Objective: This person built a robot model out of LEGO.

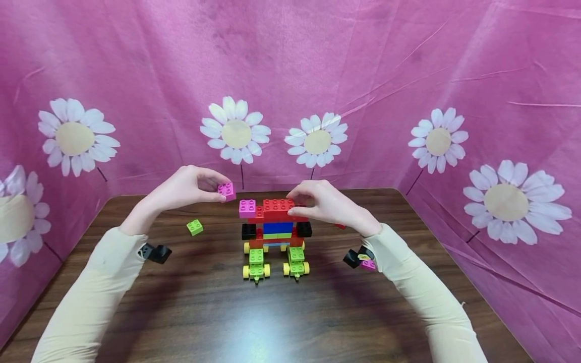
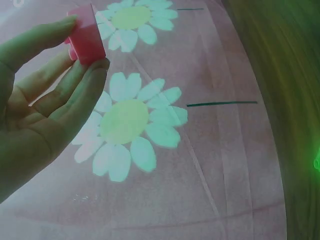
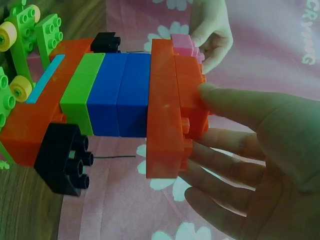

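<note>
Between thumb and fingertips, my left hand (image 1: pixel 188 187) pinches a pink toy brick (image 1: pixel 226 191), held up left of the stacked build. The build stands on green wheeled bases (image 1: pixel 256 271) with yellow wheels. Blue bricks (image 3: pixel 118 95) form its middle, and black bricks (image 1: pixel 248 231) jut out on both sides. Another pink brick (image 1: pixel 247 208) sits at its upper left. My right hand (image 1: pixel 323 200) grips the top red brick (image 1: pixel 276 207) at its right end, thumb in front. Its other fingers are partly hidden behind the brick in the right wrist view.
A loose green brick (image 1: pixel 194 227) lies on the brown table (image 1: pixel 190 302) to the left. A pink brick (image 1: pixel 368 264) lies under my right wrist, and a red piece (image 1: pixel 340 226) shows behind that arm. A pink flowered cloth (image 1: pixel 363 60) surrounds the table's back and sides.
</note>
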Action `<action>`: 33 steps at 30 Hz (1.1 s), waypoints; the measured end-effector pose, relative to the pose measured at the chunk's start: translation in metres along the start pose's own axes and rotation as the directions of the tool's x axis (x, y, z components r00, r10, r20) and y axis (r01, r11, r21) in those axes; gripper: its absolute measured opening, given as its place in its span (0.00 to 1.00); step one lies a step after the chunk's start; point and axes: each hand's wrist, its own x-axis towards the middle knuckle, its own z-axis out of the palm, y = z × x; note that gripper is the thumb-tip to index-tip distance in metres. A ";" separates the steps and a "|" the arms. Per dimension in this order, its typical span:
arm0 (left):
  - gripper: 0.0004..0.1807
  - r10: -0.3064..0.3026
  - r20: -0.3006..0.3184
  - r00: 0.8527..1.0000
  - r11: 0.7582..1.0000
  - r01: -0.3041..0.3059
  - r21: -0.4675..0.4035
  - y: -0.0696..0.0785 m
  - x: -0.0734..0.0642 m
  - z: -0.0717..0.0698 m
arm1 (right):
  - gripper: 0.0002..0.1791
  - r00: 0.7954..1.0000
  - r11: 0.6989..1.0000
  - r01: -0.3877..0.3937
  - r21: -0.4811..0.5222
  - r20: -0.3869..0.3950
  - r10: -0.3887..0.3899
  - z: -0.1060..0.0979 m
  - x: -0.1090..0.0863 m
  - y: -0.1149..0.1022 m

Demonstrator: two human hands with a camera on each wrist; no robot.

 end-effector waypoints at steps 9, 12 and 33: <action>0.23 0.007 0.028 1.000 0.998 -0.006 -0.055 0.002 -0.003 0.002 | 0.18 0.997 0.998 0.054 0.013 -0.056 -0.053 0.013 0.019 -0.010; 0.23 0.009 0.040 0.999 0.997 -0.006 -0.078 0.002 -0.004 0.003 | 0.18 0.996 0.997 0.072 0.025 -0.054 -0.070 0.018 0.026 -0.016; 0.21 0.052 0.082 0.995 0.973 -0.032 -0.227 0.013 -0.009 0.019 | 0.14 0.996 0.999 0.054 -0.004 -0.076 -0.055 0.046 0.037 -0.029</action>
